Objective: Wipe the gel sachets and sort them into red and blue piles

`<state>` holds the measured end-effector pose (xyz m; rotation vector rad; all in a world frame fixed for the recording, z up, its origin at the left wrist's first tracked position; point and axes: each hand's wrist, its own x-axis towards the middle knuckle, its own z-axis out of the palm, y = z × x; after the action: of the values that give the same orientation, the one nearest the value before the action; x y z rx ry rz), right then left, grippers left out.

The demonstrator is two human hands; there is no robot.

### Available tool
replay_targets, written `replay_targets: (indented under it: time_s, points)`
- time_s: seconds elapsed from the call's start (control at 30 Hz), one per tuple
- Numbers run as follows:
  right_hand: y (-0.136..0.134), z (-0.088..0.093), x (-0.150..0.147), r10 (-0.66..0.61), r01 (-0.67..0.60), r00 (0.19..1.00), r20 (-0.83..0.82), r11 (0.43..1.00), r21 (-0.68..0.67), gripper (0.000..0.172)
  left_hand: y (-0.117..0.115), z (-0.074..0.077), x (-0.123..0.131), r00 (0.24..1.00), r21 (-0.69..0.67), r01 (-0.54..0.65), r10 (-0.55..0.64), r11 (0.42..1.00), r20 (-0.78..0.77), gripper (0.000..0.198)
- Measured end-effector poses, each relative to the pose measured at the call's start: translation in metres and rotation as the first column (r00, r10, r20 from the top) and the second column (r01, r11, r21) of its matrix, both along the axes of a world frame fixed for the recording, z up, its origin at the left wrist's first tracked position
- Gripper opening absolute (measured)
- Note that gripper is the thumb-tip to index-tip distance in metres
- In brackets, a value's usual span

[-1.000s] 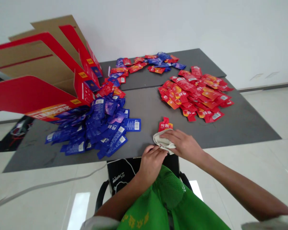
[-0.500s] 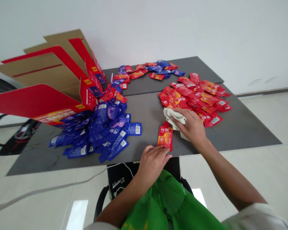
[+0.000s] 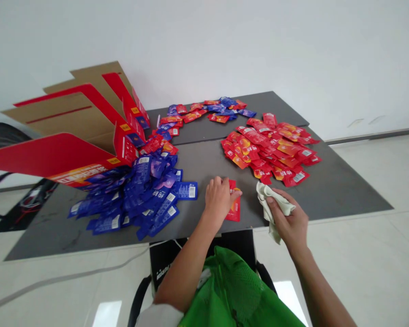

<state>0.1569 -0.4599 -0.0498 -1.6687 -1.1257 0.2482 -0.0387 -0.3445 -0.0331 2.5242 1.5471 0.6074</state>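
Note:
A red pouch (image 3: 235, 210) with an orange fruit print lies flat near the table's front edge. My left hand (image 3: 219, 198) covers its left side, with curled fingers by its upper end and the thumb across its face. To the right, my right hand (image 3: 291, 222) is closed around a crumpled off-white cloth (image 3: 267, 209), one end of which hangs over the table edge. Beyond the cloth is a heap of red pouches (image 3: 271, 147). Left of my left hand spreads a pile of blue pouches (image 3: 150, 193).
Open red cardboard boxes (image 3: 57, 156) stand at the left, flaps raised. Mixed red and blue pouches (image 3: 221, 109) lie in a loose row along the back of the grey table (image 3: 204, 159). A chair (image 3: 143, 290) and a pale cable (image 3: 71, 275) are below the front edge.
My left hand has moved from the pouch's near end up to its left side and upper end. My right hand has drawn the cloth back and to the right, away from the pouch.

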Motion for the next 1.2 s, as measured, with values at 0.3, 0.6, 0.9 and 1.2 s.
replay_targets:
  time_s: [0.3,0.6,0.9,1.2]
  points:
    - [0.002,-0.001,0.001,-0.004,0.003,0.999,-0.037,1.0,-0.015,0.05,0.019,0.007,-0.006,0.937,-0.329,0.127,-0.005,0.936,0.348,0.055]
    - [0.003,0.001,-0.002,-0.037,0.033,0.997,-0.07,0.998,-0.058,0.054,-0.007,0.057,-0.031,0.712,-0.059,0.356,-0.23,0.933,0.664,0.011]
    - [0.003,0.005,-0.004,-0.034,0.031,0.997,-0.066,0.998,-0.05,0.056,-0.053,0.035,-0.069,0.846,-0.118,0.529,-0.511,0.84,0.15,0.019]
    - [0.002,0.025,0.013,0.032,-0.033,0.999,-0.018,0.998,-0.062,0.052,-0.099,0.002,-0.063,0.89,0.086,0.441,-0.448,0.893,0.083,0.035]
